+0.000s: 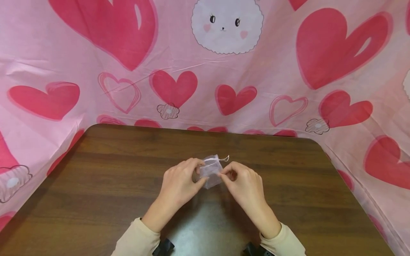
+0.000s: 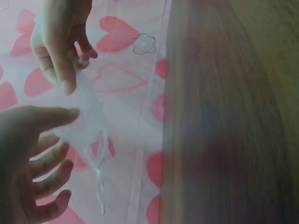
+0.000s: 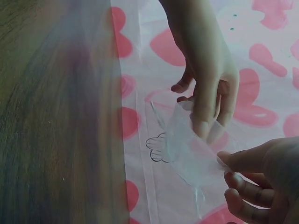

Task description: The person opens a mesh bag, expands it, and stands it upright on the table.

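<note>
A small sheer white drawstring bag (image 1: 212, 173) is held up between both hands over the table. On its left side, my left hand (image 1: 180, 182) grips it with thumb and fingers. The right hand (image 1: 245, 184) pinches the opposite edge between thumb and forefinger, as the right wrist view also shows with the translucent bag (image 3: 189, 151) stretched between the hands. A thin white cord (image 1: 225, 158) sticks out at the bag's upper right corner; in the left wrist view a cord (image 2: 100, 186) dangles from it.
Beneath the hands lies a dark brown wooden table (image 1: 105, 185) with rounded far corners. Pink cloth (image 1: 205, 92) printed with red hearts hangs behind it and along its sides. Black straps (image 1: 164, 247) are on the wrists below beige sleeves (image 1: 137, 239).
</note>
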A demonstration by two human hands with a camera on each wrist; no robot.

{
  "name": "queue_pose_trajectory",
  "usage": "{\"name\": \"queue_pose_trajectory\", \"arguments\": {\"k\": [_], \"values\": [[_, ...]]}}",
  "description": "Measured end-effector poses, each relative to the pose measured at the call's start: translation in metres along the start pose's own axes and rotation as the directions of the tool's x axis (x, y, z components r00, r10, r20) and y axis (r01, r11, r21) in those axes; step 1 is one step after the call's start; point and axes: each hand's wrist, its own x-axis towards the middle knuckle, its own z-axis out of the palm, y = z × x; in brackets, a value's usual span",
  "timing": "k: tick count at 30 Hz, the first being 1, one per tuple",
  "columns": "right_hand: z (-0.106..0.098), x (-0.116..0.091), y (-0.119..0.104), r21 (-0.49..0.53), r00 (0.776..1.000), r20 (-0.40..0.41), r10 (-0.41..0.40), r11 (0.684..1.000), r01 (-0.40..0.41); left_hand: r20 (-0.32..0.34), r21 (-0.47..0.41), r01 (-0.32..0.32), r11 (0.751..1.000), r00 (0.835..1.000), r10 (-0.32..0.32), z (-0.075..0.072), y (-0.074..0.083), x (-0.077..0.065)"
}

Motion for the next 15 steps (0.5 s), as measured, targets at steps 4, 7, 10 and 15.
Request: {"name": "queue_pose_trajectory", "arguments": {"k": [4, 7, 10, 15], "values": [[0.0006, -0.0014, -0.0022, 0.011, 0.999, -0.016, -0.036, 0.999, 0.036, -0.032, -0.002, -0.031, 1.0, 0.999, 0.031, 0.0024, 0.002, -0.0006], [0.0014, -0.0029, -0.0043, 0.02, 0.999, -0.01, -0.043, 0.999, 0.043, -0.064, -0.003, -0.014, 1.0, 0.998, 0.013, 0.0028, 0.0032, -0.0014], [0.0026, -0.0048, -0.0067, 0.016, 0.999, 0.036, -0.025, 1.0, 0.025, -0.091, -0.013, 0.024, 1.0, 0.996, -0.025, 0.0017, 0.0039, -0.0021], [0.004, -0.0066, -0.0082, -0.022, 0.994, 0.103, 0.021, 1.0, -0.019, -0.126, -0.046, 0.079, 0.996, 0.988, -0.084, -0.0003, 0.004, -0.0024]]}}
